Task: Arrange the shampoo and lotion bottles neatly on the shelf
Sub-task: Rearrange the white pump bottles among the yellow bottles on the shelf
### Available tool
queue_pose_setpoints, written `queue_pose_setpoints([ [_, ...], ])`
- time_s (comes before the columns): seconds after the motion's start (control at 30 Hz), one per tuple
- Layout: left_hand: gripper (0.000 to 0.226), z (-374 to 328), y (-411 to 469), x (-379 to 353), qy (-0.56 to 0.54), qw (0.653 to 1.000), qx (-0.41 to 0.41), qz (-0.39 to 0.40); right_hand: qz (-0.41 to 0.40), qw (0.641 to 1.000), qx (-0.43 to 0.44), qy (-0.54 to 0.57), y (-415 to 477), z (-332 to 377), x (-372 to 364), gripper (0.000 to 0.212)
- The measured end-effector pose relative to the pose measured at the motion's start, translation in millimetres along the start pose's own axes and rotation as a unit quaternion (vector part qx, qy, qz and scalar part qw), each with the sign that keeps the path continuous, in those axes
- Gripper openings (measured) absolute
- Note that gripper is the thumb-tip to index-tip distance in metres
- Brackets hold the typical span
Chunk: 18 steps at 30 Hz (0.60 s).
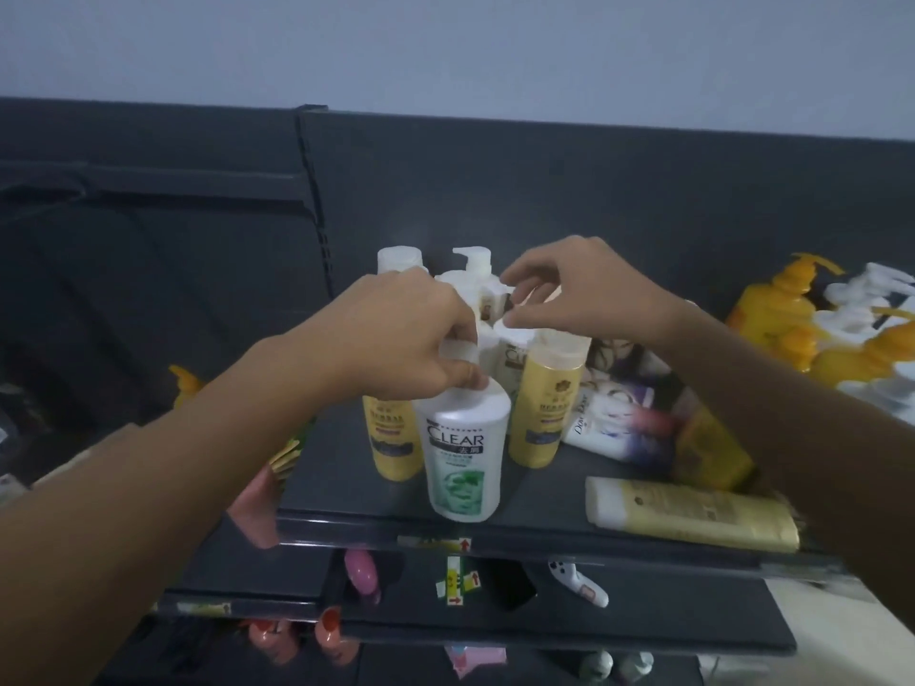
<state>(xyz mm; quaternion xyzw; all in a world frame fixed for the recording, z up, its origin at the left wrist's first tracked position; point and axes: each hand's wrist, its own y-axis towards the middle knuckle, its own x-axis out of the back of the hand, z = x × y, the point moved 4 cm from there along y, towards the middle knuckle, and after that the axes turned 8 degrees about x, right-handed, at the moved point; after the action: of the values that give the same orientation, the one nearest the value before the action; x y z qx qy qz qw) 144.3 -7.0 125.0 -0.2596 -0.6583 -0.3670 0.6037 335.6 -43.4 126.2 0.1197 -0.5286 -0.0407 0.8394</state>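
While standing upright at frame centre on the shelf [534,529], the CLEAR bottle [465,453] is being held at its cap by the left grip [411,334]; the right grip [569,294] is pinching a white pump head [515,334] just behind.

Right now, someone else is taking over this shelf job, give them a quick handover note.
Left hand: closed on the pump top of the white Clear bottle, which stands upright at the shelf's front edge.
Right hand: fingers pinching at a white pump head in the back cluster; whether it grips is unclear.
Done: two yellow bottles stand upright beside the Clear bottle, with white pump bottles behind.
Left: a cream bottle lies flat at front right, and the Dove bottle and others lie in a heap; stand and line them up.
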Motion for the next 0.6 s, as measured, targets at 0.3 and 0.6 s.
queue_pose_setpoints([
  [0.3, 0.044, -19, 32, -20, 0.022, 0.998, 0.009, 0.063, 0.099, 0.991, -0.023, -0.086, -22, -49, 2, 0.062],
  [0.6, 0.059, -11, 53, -13, -0.048, 0.991, 0.043, 0.12, 0.097, 0.992, -0.003, -0.084, -21, -62, -3, 0.059],
])
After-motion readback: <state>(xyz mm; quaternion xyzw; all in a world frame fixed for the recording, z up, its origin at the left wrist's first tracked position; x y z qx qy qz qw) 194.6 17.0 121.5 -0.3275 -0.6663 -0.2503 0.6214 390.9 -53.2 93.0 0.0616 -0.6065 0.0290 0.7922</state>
